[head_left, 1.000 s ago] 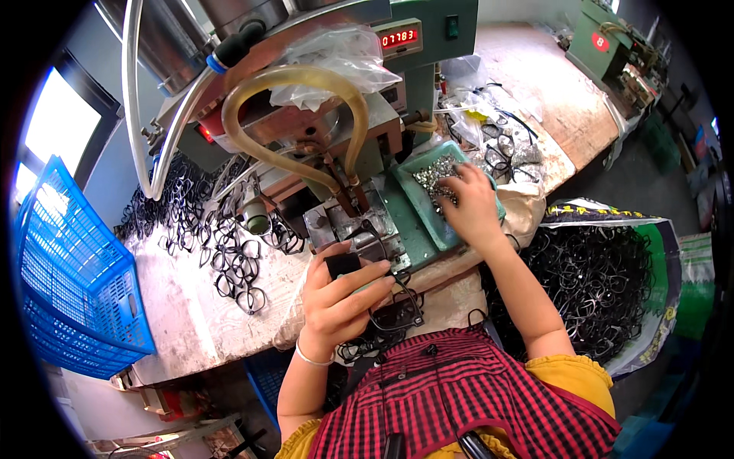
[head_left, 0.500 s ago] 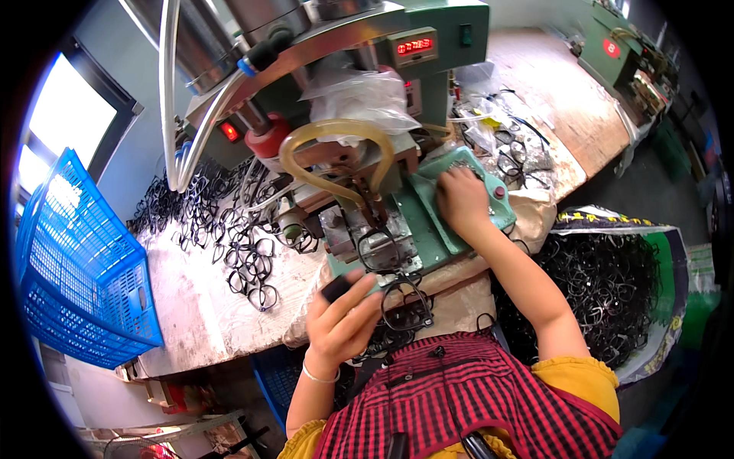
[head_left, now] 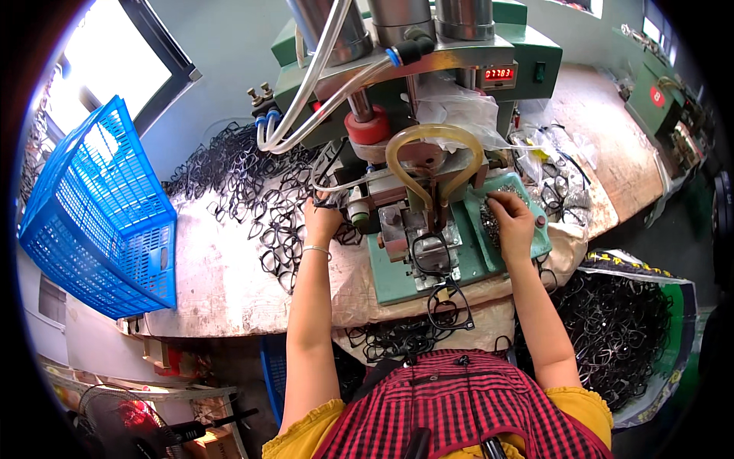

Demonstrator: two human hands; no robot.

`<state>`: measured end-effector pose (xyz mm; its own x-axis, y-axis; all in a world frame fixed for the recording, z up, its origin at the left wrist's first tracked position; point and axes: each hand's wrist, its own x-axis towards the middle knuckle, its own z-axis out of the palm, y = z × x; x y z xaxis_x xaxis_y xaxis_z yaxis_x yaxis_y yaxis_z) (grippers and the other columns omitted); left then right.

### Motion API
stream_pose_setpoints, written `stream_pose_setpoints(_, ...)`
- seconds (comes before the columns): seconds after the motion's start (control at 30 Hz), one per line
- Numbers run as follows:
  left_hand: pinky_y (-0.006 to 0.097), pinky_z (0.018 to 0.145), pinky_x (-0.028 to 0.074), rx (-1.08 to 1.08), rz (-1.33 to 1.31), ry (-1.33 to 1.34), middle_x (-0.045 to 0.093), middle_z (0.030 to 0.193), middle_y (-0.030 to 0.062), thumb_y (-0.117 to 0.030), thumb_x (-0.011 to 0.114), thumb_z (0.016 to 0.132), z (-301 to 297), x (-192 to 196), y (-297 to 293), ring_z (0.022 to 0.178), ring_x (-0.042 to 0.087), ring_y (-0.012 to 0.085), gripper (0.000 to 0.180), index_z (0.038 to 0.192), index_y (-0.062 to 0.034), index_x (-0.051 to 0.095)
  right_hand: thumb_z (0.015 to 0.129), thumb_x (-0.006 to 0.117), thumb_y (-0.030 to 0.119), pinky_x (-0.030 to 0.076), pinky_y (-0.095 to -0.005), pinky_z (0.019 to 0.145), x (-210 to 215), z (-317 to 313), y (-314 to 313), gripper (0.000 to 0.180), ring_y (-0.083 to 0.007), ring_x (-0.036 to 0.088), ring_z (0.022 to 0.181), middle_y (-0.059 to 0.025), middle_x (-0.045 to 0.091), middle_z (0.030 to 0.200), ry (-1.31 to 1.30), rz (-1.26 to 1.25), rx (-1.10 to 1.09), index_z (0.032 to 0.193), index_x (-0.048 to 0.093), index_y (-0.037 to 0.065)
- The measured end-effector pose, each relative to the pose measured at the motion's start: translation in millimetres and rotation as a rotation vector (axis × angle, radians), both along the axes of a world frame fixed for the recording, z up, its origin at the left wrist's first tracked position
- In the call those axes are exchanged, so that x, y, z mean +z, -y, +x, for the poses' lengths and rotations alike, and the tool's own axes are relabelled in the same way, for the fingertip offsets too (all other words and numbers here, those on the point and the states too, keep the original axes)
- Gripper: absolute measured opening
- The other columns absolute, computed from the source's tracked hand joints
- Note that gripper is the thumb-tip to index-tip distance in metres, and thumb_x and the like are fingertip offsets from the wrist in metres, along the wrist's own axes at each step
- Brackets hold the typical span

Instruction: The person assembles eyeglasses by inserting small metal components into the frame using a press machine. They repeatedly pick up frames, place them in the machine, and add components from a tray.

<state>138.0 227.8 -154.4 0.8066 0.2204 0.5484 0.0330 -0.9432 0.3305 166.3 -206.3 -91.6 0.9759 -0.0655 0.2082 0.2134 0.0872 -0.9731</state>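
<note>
My left hand [head_left: 323, 222] reaches in beside the machine's left side, at the edge of a pile of black eyeglass frames [head_left: 277, 229]; its fingers bend away and are mostly hidden. Over a green tray [head_left: 538, 243] on the right, my right hand [head_left: 512, 222] has thumb and fingertips drawn together at a heap of tiny metal parts [head_left: 489, 223]. What it pinches is too small to make out. Between the hands, a black eyeglass frame [head_left: 449, 284] sits at the metal jig [head_left: 394, 229] of the green press [head_left: 375, 264], one rim hanging over the front edge.
A blue plastic basket [head_left: 145, 260] stands at the left table end. Steel cylinders [head_left: 397, 19] and a looped yellowish hose [head_left: 394, 153] rise above the jig. At the right, a large sack [head_left: 684, 306] holds many black frames. More frames [head_left: 397, 336] lie before my apron.
My left hand has moved from in front of the jig up and left to the frame pile. My right hand remains at the tray. The view has shifted, so the machine appears further right.
</note>
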Motion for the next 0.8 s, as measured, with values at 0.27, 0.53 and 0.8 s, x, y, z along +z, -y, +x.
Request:
stream_pose_setpoints(0.27, 0.042, 0.088, 0.05, 0.13, 0.089, -0.054, 0.069, 0.108, 0.0098, 0.003, 0.062, 0.076, -126.2, 20.8, 18.0, 0.099, 0.062, 0.0334, 0.029, 0.101, -0.0087, 0.071, 0.084, 0.073, 0.001, 0.051, -0.0299, 0.085, -2.9, -46.2, 78.3, 0.014, -0.0163, 0.067, 0.088, -0.007, 0.073, 0.094, 0.207, -0.493, -0.295, 0.098, 0.074, 0.0)
stream_pose_setpoints(0.53, 0.028, 0.068, 0.048, 0.109, -0.51, 0.331, 0.062, 0.085, 0.0049, -0.005, 0.065, 0.096, -145.1, 71.6, 53.7, 0.074, 0.058, 0.0149, 0.005, 0.096, -0.0044, 0.059, 0.077, 0.074, -0.001, 0.052, -0.0328, 0.082, 74.0, -65.0, 13.6, 0.016, -0.0224, 0.068, 0.088, -0.0098, 0.071, 0.092, 0.315, -0.369, 0.087, 0.093, 0.072, 0.001)
stream_pose_setpoints(0.8, 0.03, 0.063, 0.055, -0.27, -1.612, 0.137, 0.071, 0.095, 0.0193, -0.033, 0.043, 0.109, -143.1, 70.4, 132.7, 0.075, 0.065, 0.0209, 0.026, 0.103, -0.0096, 0.054, 0.082, 0.074, 0.001, 0.051, -0.0271, 0.085, 66.9, -67.0, -47.2, 0.038, -0.0139, 0.068, 0.094, -0.0084, 0.072, 0.097, 0.157, 0.013, 0.204, 0.118, 0.061, -0.003)
